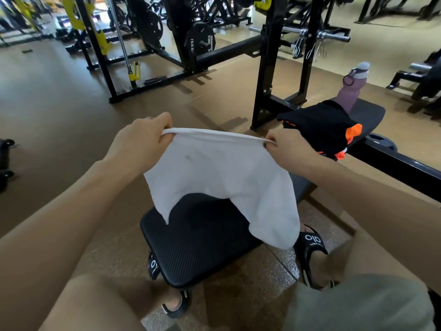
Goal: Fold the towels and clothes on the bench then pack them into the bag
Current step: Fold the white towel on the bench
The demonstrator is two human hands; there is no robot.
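Fingers of both hands are curled tight on the top edge of the white towel (219, 168): the left hand (140, 142) pinches one corner, the right hand (284, 145) the other, stretching that edge level above the desk (195, 242). Held so, the cloth hangs open and its lower corners drape onto the black pad, probably to square it up for a fold. Farther along the desk lies a black and orange garment (324, 130), bunched, with a purple water bottle (350, 89) just behind it. No bag is clearly in view. A rack upright (265, 80) stands close beside the desk.
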